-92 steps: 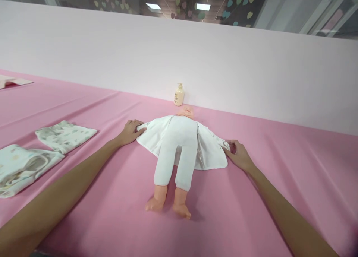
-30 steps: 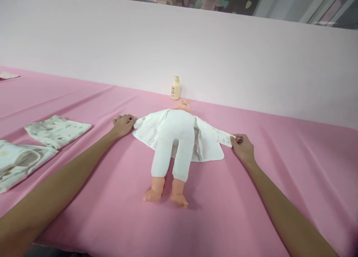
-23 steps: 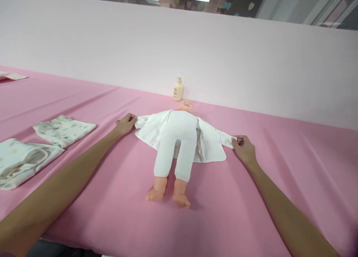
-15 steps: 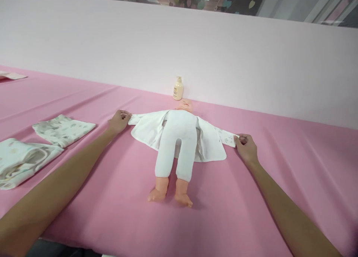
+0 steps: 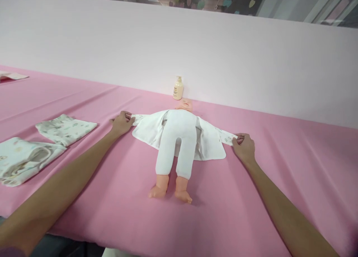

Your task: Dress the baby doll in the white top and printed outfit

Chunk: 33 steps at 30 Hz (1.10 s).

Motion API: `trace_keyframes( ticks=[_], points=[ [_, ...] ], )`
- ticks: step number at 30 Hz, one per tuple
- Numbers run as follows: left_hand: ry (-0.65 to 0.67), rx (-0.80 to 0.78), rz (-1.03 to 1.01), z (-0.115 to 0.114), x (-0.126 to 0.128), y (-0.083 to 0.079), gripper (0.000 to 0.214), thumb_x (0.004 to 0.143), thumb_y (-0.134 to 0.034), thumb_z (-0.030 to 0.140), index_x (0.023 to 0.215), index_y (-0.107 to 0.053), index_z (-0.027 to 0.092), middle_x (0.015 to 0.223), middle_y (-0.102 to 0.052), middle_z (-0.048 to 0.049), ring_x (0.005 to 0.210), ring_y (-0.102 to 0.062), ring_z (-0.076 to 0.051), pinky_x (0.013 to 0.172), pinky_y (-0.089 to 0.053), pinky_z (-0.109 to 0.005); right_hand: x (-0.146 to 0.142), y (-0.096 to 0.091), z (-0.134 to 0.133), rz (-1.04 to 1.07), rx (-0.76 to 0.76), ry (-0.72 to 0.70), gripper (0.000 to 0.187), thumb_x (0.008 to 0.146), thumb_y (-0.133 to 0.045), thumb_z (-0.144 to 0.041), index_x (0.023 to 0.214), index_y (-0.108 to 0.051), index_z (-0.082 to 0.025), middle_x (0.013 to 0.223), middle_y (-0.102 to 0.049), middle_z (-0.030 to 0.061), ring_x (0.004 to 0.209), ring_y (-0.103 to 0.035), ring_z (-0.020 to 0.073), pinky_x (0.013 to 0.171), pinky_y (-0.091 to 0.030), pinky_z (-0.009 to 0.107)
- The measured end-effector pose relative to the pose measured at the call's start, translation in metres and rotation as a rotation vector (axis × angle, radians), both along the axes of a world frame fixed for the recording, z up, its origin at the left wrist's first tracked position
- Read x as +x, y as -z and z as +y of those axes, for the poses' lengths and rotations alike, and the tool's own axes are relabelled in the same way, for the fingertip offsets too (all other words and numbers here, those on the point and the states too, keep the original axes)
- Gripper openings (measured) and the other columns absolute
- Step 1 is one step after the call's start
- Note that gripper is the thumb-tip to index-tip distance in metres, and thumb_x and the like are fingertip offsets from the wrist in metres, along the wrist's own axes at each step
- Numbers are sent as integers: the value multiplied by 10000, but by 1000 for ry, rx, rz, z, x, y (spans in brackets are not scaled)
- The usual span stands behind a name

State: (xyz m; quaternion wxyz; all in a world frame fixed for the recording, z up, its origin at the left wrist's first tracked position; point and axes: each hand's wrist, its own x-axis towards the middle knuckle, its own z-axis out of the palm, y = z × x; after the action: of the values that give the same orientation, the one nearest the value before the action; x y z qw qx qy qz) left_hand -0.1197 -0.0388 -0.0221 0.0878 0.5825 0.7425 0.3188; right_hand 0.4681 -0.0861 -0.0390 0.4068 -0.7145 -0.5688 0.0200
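Observation:
A baby doll [image 5: 177,141] in white leggings lies on its back on the pink table cover [image 5: 212,212], feet toward me. An open white jacket [image 5: 208,141] is spread under it with both sleeves stretched sideways. My left hand [image 5: 121,122] is closed on the end of the left sleeve. My right hand [image 5: 244,147] pinches the end of the right sleeve. Both arms reach out across the table.
A cream pump bottle [image 5: 178,88] stands behind the doll's head against the pale pink wall [image 5: 112,52]. Two folded printed garments [image 5: 65,126] [image 5: 24,160] lie at the left. Another pale cloth [image 5: 11,76] sits at the far left.
Both hands have pulled the jacket sleeves outward, so the sleeves now lie stretched straight to each side. The doll has stayed in place.

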Motion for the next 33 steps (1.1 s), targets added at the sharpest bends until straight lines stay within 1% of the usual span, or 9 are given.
trace_keyframes(
  ticks=[2,4,9,11,13,18,25,30,33],
  points=[
    [-20,122,54,-11,7,-9,329,999,-515,444,1231,-580,220,1254,-719,-136,1286,-588,-387,1144,-311,-609,-14,-10,-9,-137,112,-25,282,909,-548,-404,1109,-610,-214,1135,-681,140,1114,-581,348,1040,-457,561],
    [57,233,92,-29,17,-21,305,1010,-492,449,1196,-606,235,1276,-699,-124,1249,-584,-369,1123,-355,-575,-35,-23,-27,-204,177,-148,266,968,-518,-420,1124,-618,-230,1200,-674,137,1156,-568,350,1064,-449,567],
    [663,185,139,-97,56,-41,302,1030,-516,521,1132,-665,279,1220,-708,-64,1119,-603,-291,1049,-454,-459,-99,-47,-95,-221,-79,-719,228,1072,-519,-463,1169,-658,-310,1226,-686,85,1152,-620,314,974,-543,507],
    [849,112,169,-118,72,-39,292,1043,-523,524,1152,-671,297,1254,-708,-53,1171,-601,-292,1080,-431,-467,-120,-46,-117,-215,-135,-808,190,1076,-534,-409,1185,-660,-319,1238,-684,75,1157,-625,305,982,-547,512],
    [921,77,200,-129,85,-32,278,1053,-519,517,1148,-653,293,1244,-711,-58,1178,-598,-299,1073,-416,-485,-134,-40,-129,-202,-168,-835,161,1064,-537,-331,1173,-654,-309,1222,-684,71,1134,-622,300,965,-550,512],
    [864,78,249,-132,100,-14,278,1042,-511,509,1117,-584,252,1114,-669,-87,1038,-565,-303,943,-425,-486,-139,-24,-128,-195,-164,-807,186,991,-568,-223,1156,-633,-281,1190,-676,77,1081,-600,302,930,-542,506],
    [794,91,252,-137,111,-7,177,982,-544,420,1066,-574,268,1039,-635,-85,971,-528,-312,884,-409,-507,-134,-23,-124,-234,-183,-772,231,973,-590,-228,1194,-636,-279,1144,-685,81,1021,-618,308,906,-534,499],
    [725,54,343,-133,128,-16,102,879,-604,332,939,-619,250,968,-627,-95,941,-516,-310,882,-406,-503,-137,-23,-127,-296,-121,-759,285,963,-699,-319,1238,-633,-285,1325,-637,105,1181,-586,341,985,-525,539],
    [758,4,359,-133,138,-26,154,899,-583,362,922,-668,235,987,-635,-94,959,-519,-299,868,-416,-457,-138,-24,-127,-319,-113,-765,320,944,-739,-343,1231,-618,-271,1342,-635,106,1227,-579,349,1010,-517,545]
  ],
)
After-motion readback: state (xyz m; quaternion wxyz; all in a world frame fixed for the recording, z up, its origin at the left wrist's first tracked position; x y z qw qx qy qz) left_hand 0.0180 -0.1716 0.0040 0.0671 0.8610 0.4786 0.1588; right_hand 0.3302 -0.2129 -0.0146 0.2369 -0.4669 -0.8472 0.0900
